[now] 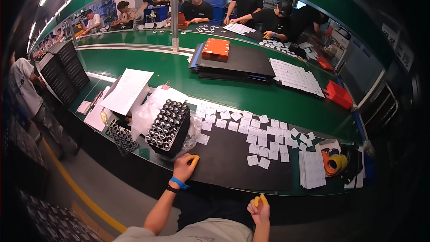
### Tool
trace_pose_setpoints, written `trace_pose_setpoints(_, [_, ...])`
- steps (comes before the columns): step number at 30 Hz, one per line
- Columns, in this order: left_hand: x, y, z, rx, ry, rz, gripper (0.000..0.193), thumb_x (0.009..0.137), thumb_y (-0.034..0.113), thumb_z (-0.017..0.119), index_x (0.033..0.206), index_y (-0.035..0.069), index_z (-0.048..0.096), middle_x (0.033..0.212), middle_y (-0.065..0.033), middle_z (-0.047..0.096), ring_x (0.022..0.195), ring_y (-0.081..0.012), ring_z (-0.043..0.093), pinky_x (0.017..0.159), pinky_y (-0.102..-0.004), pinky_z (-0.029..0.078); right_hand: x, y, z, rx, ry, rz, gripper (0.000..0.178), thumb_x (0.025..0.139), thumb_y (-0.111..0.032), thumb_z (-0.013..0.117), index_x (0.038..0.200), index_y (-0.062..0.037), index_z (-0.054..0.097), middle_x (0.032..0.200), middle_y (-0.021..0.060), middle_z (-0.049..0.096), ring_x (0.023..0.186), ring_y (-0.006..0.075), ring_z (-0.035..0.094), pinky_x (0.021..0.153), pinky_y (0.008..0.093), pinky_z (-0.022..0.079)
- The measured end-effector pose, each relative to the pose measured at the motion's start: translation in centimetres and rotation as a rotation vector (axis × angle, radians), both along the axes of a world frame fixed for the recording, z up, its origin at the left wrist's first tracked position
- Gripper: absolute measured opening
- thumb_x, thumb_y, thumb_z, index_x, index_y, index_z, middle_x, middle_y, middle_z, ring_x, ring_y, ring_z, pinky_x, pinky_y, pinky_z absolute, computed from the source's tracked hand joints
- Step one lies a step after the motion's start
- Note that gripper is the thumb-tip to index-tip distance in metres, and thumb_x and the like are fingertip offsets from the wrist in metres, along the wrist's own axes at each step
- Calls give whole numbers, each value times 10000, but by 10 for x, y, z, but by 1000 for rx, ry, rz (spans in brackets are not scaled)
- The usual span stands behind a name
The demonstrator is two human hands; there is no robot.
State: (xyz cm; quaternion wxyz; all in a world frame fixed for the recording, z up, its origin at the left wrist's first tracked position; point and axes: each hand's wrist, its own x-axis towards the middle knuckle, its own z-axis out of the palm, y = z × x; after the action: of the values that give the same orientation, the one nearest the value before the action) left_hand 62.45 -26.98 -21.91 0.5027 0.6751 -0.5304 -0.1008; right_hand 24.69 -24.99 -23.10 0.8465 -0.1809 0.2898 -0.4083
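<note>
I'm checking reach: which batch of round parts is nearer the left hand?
The tall batch with clear plastic around it, just beyond the left hand. The other batch sits lower and farther left.

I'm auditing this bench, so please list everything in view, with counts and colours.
Tray stack of round parts: one, black and silver, bench left
Crumpled clear plastic: count unclear, whitish, around that stack
Loose round parts: many, black and silver, farther left
Paper sheets: several, white, bench left
Flat rectangular mat: one, black, bench middle
Small square cards: dozens, white, on and around mat
Folded paper stack: one, white, bench right
Plastic bin: one, red, right rear
Flat box: one, orange, on black sheets
Co-workers: at least eight, black or pale clothes, behind and left
Wristbands: two, blue and black, left wrist
Left hand: one, yellow finger covers, near tray stack
Right hand: one, yellow finger covers, before bench edge
</note>
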Motion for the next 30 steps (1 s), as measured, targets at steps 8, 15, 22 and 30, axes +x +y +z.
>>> trace_pose_setpoints(8, [2,-6,-9,-24,6,-4,108,870,107,732,943,29,746,822,-129,673,667,-288,632,585,-367,464,-35,56,-14,-96,491,-320,426,1068,-343,466,760,-64,557,645,58,523,566,162,516,557,302,424])
trace_pose_setpoints(15, [-2,-5,-10,-75,-85,128,92,842,60,736,927,24,740,836,-147,700,730,-313,694,625,-373,526,-46,53,-48,20,426,-283,343,1048,-291,538,795,-66,590,690,47,560,603,156,539,566,314,439])
trace_pose_setpoints(22, [-8,-6,-15,-70,-173,266,119,853,118,736,926,25,738,872,-154,706,783,-351,685,685,-415,535,-38,8,-60,-198,519,136,335,1058,-254,531,824,-39,638,755,43,627,643,122,582,630,273,481])
trace_pose_setpoints(30, [-15,-6,-8,44,-151,291,151,892,148,714,958,13,731,856,-172,710,759,-326,692,673,-399,524,-9,3,-80,-316,461,328,358,1062,-275,542,847,-23,677,766,17,641,674,90,586,648,243,478])
